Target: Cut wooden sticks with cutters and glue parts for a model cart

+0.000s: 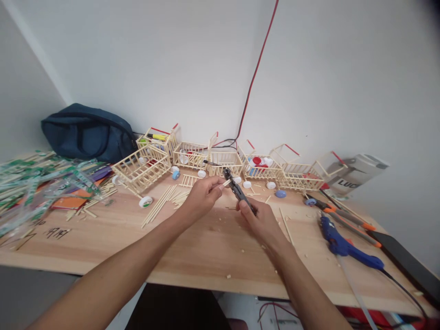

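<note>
A pale wooden worktop [206,256] carries everything, handwriting marked near its front left corner. In its back left corner sits a navy fabric bag [85,130]; before it, a heap of sticks in clear and green sleeves [74,181] spreads to the left edge. Along the back edge stands a row of small stick-built carts [304,185], several with red-topped handles, the leftmost front one turned at an angle. A black slab [409,261] lies along the right edge, with a blue glue gun [340,243] just to its left.

Both hands meet near the middle of the worktop, in front of the carts. The right hand [256,217] is wrapped around the handles of dark pliers [238,190], whose head points toward the back edge. The left hand [206,195] pinches a short stick [226,183] between thumb and fingers, its end at the pliers' head; whether the jaws bite it I cannot tell. Loose sticks [160,206] lie left of centre. Smallest are the bottle caps, among them a blue cap [280,194] in front of the carts, and scattered offcuts [228,276] toward the front edge.
</note>
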Available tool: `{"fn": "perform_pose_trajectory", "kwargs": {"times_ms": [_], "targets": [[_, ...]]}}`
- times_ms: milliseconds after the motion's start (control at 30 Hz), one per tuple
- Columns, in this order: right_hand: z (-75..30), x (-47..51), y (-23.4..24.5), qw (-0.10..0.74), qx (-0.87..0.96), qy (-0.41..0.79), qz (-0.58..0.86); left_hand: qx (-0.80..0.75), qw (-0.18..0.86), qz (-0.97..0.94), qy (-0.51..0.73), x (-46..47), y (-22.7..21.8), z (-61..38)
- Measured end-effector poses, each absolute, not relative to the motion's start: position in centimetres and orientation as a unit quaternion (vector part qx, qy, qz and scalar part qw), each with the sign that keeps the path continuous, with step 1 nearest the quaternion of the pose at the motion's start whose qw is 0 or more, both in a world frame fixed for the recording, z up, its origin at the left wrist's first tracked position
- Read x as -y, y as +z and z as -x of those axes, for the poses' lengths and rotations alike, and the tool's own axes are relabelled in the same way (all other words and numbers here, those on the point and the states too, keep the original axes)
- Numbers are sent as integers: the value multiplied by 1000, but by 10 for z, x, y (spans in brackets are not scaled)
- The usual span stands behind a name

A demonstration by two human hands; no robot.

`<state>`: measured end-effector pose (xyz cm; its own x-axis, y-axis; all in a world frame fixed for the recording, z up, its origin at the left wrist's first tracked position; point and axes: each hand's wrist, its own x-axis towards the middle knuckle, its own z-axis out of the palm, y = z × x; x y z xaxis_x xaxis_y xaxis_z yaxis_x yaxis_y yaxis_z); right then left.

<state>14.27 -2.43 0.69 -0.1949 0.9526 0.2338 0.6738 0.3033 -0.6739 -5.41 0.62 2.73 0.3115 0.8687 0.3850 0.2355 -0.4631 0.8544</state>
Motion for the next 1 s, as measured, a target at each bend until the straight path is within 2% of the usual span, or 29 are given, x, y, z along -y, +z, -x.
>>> {"fn": "perform_pose_trajectory", "kwargs": {"times_ms": [367, 667, 800, 1000], "targets": [[-137, 26, 0, 339, 732, 150, 571, -384, 361, -723, 446, -6, 25, 53], [-145, 22, 3, 354, 722, 291, 519, -290, 521, -652, 468, -8, 31, 56], [-149, 18, 4, 341, 731, 300, 510, -275, 575, -618, 460, -9, 34, 59], [-147, 18, 7, 325, 745, 278, 512, -270, 582, -613, 461, -11, 30, 56]]}}
